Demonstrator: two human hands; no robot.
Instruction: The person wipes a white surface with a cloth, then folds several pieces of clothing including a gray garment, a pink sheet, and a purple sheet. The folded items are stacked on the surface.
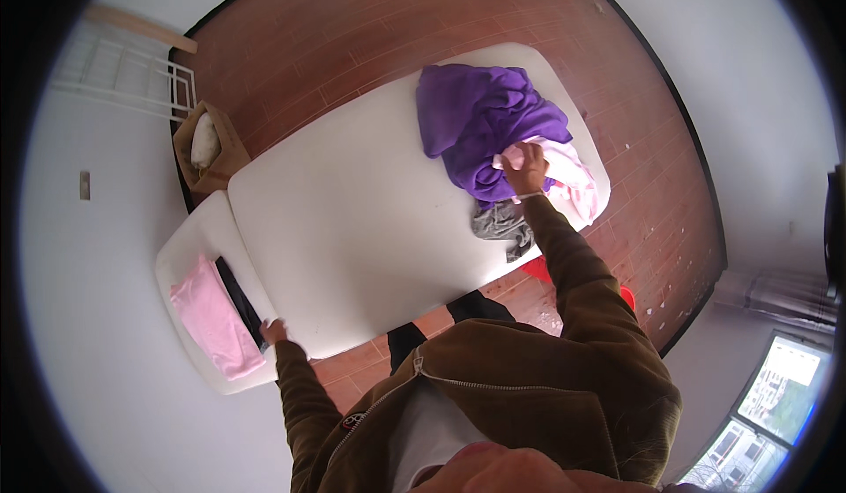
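Note:
A long padded table (344, 215) with a white surface stands before me. My right hand (527, 168) grips a bit of pink cloth (567, 169) at the table's right end, beside a crumpled purple cloth (489, 116). A grey cloth (500, 223) lies below the purple one, near the edge. At the left end, on the separate head section, a folded pink cloth (215, 321) lies next to a folded black cloth (238, 298). My left hand (273, 332) is at the near end of the black cloth; its fingers are too small to read.
A cardboard box (231, 146) holding a whitish bundle (205, 141) stands on the floor past the table's far left corner, by a white metal rack (132, 83). Red objects, one of them round (628, 297), show beside my right arm. A window (767, 400) is at lower right.

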